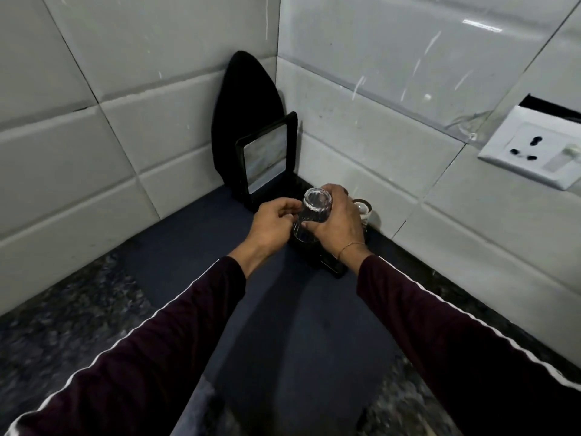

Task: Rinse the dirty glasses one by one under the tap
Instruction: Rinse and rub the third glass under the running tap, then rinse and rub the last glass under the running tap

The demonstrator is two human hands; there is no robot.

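A clear ribbed glass [314, 212] is held upside down, base up, over a black tray [333, 269] in the counter's corner. My right hand [339, 225] grips its side, fingers wrapped round it. My left hand [276, 221] pinches the lower part of the same glass from the left. A second glass [364, 209] stands just behind my right hand, partly hidden. No tap is in view.
A black-framed mirror [267, 158] leans in the corner against a tall black pointed object [245, 121]. White tiled walls close both sides. A wall socket [531, 149] sits at the right. A dark blue mat [283, 325] covers the speckled counter [63, 325].
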